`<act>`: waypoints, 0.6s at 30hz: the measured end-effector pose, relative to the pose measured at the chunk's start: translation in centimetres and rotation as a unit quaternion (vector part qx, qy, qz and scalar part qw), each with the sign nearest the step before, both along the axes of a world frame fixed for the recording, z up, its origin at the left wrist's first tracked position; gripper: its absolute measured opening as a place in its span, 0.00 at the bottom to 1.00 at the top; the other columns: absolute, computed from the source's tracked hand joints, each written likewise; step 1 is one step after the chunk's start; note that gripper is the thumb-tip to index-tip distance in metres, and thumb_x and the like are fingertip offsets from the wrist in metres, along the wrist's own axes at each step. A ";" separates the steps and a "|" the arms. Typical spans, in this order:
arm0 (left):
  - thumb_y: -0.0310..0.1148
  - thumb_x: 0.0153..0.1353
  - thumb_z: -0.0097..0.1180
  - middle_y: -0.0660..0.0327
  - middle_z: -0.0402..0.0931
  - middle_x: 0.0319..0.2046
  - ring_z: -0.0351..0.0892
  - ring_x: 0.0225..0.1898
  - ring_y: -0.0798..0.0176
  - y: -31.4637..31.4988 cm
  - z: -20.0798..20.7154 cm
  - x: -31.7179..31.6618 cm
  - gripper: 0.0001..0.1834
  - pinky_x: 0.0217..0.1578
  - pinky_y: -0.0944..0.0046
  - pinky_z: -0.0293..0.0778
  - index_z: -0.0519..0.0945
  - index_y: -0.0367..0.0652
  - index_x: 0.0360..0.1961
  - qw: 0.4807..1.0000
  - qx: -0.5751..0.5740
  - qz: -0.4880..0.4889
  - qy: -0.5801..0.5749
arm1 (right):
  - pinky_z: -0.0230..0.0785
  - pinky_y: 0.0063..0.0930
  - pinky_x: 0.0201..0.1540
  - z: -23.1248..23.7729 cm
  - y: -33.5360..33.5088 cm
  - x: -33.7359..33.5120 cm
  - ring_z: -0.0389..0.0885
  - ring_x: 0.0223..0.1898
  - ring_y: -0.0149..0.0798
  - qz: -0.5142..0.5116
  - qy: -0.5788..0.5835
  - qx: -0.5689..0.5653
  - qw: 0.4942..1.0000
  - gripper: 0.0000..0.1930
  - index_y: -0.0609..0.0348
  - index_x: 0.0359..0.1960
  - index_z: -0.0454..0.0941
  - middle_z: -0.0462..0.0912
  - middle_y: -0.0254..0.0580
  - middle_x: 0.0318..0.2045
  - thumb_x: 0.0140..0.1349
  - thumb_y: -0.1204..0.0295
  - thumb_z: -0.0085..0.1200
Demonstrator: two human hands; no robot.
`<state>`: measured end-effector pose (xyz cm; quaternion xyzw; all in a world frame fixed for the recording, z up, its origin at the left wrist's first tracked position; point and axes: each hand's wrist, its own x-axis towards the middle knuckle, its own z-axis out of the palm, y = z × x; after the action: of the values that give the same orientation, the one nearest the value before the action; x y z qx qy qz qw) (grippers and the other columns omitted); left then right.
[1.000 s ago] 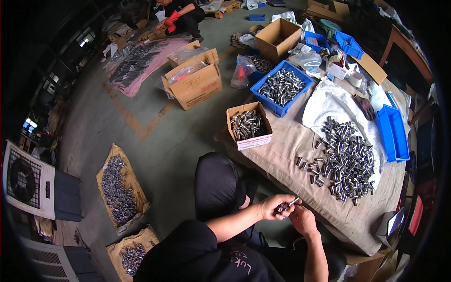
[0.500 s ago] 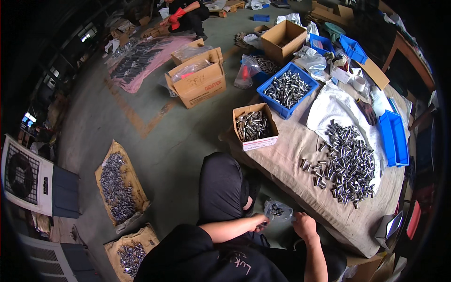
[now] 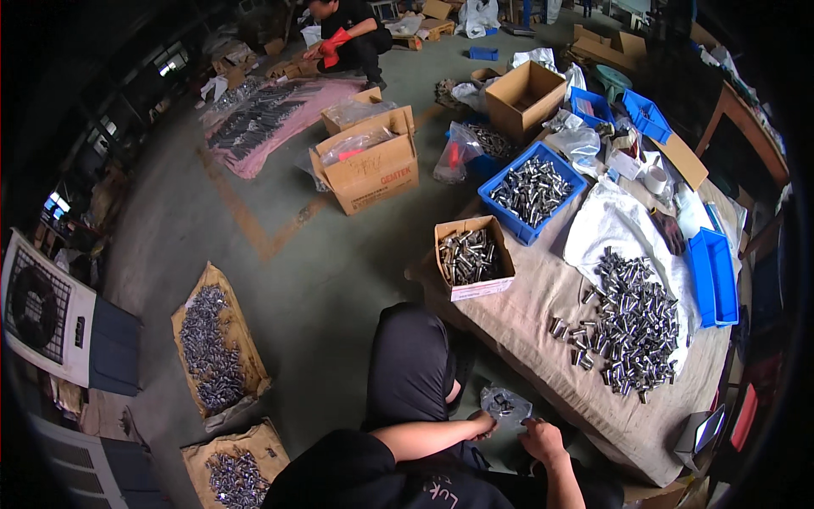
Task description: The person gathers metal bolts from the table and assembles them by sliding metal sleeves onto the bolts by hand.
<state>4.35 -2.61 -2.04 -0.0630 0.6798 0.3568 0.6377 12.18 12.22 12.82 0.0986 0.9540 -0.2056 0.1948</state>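
A clear plastic bag (image 3: 511,407) with a few small metal parts inside is held low in front of me, beside the table's near edge. My left hand (image 3: 483,425) is at the bag's left side, its fingers curled against the plastic; what else may be inside that hand is hidden. On the other side, my right hand (image 3: 543,440) pinches the bag's right edge. To the right on the cloth-covered table (image 3: 517,335) lies a loose pile of shiny metal sleeve-like parts (image 3: 638,327), partly on a white sack (image 3: 598,222).
A cardboard box (image 3: 498,290) and a blue bin (image 3: 492,202) hold similar parts; an empty-looking blue tray (image 3: 712,280) stands right. Floor-level cardboard trays (image 3: 246,352) of small parts lie left. Open cartons (image 3: 381,174) stand ahead, and a person in red gloves (image 3: 335,47) crouches beyond.
My left hand has moved from holding a small dark item beside the bag to the bag's side. My right hand has come in closer to it. The whole view has shifted slightly.
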 end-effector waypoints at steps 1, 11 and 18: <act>0.41 0.49 0.42 0.68 0.67 0.11 0.59 0.07 0.71 -0.2 -0.6 0.0 0.11 0.06 0.70 0.51 0.71 0.54 0.15 1.000 0.014 -0.015 -0.012 | 0.70 0.37 0.36 0.0 -0.1 -0.1 0.76 0.34 0.48 0.014 0.005 -0.006 1.000 0.15 0.55 0.35 0.75 0.77 0.47 0.31 0.45 0.63 0.53; 0.35 0.41 0.50 0.62 0.68 0.12 0.63 0.08 0.68 -0.1 0.5 0.0 0.06 0.07 0.67 0.53 0.70 0.45 0.16 0.999 0.006 -0.040 -0.008 | 0.70 0.36 0.36 -0.1 -0.3 -0.3 0.76 0.34 0.48 0.022 0.001 -0.016 1.000 0.15 0.56 0.35 0.76 0.77 0.48 0.31 0.45 0.64 0.53; 0.35 0.40 0.51 0.63 0.68 0.11 0.63 0.08 0.69 -0.1 1.5 -0.2 0.06 0.06 0.68 0.53 0.70 0.45 0.15 0.999 -0.001 -0.054 0.006 | 0.70 0.36 0.36 -0.1 -0.2 -0.3 0.76 0.34 0.48 0.009 -0.008 -0.024 1.000 0.16 0.54 0.37 0.75 0.77 0.48 0.31 0.45 0.63 0.53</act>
<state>4.14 -2.72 -0.49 -0.0251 0.6863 0.3217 0.6518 11.90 11.97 12.77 0.0866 0.9480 -0.2258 0.2069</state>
